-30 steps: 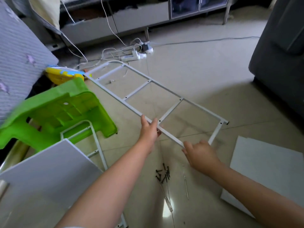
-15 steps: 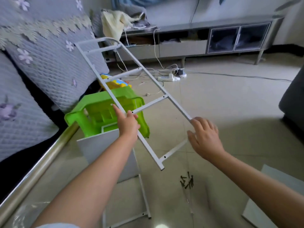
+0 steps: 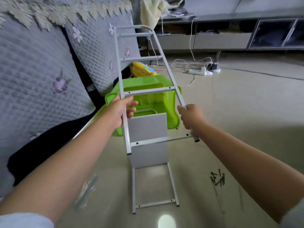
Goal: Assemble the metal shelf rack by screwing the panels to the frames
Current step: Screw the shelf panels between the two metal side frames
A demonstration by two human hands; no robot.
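Frame [image 3: 148, 91] upright – left hand [image 3: 120, 111], right hand [image 3: 190, 116] on side rails.

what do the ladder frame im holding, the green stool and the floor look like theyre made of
Frame: probably painted metal tubing; thin straight square rails, even matte light-grey coat, drilled screw holes.
Green stool: moulded plastic, judging by its ribbed underside and uniform bright colour.
Floor: likely glazed tile; it mirrors a light spot and shows a joint line.

no legible text, label, brand, number or sign appears anywhere you look in this view.
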